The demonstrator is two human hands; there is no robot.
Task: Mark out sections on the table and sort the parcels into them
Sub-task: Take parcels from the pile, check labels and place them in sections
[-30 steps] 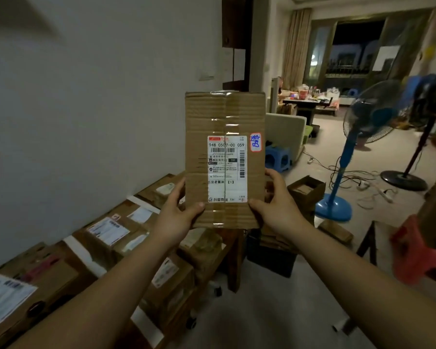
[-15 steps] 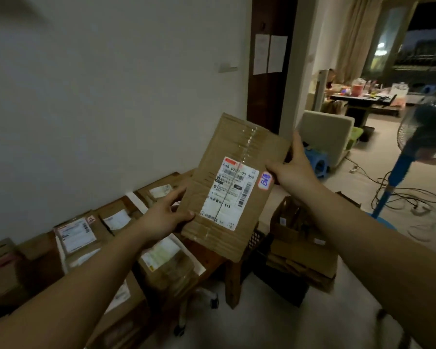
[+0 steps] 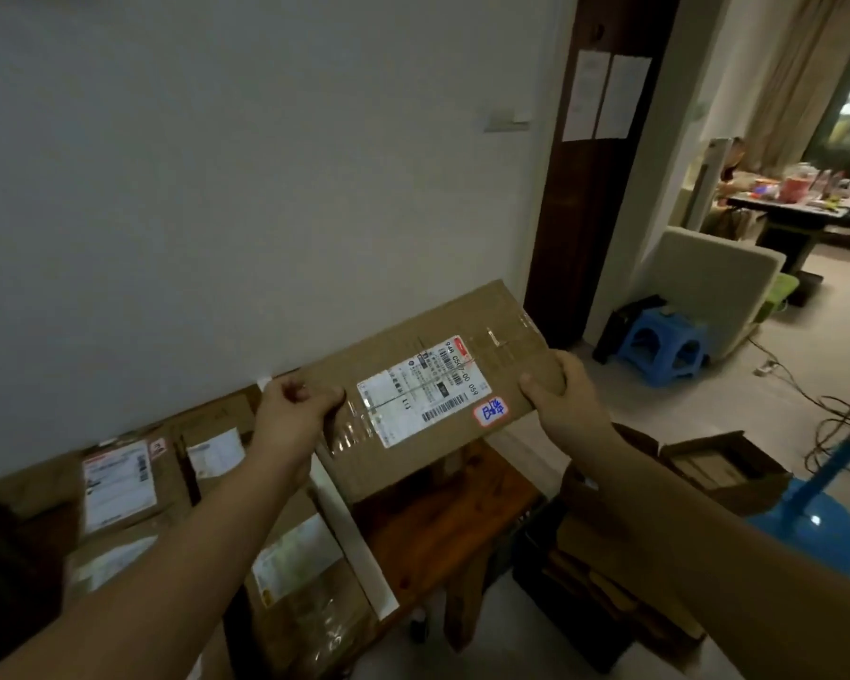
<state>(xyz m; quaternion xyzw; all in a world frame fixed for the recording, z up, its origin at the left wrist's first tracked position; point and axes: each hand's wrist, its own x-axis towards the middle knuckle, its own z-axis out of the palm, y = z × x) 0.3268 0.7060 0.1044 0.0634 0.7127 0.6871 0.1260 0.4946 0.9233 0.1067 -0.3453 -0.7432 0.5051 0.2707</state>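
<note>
Cardboard parcel held in both hands, in the air over the right end of the counter.

My left hand grips the parcel's left short end, fingers curled round it. My right hand grips the right short end, thumb on the top face. The parcel is label side up, its right end tilted higher. A red-rimmed sticker with blue writing sits beside the white shipping label. A white tape strip crosses the counter from wall edge to near edge. Other parcels lie left of the strip.
</note>
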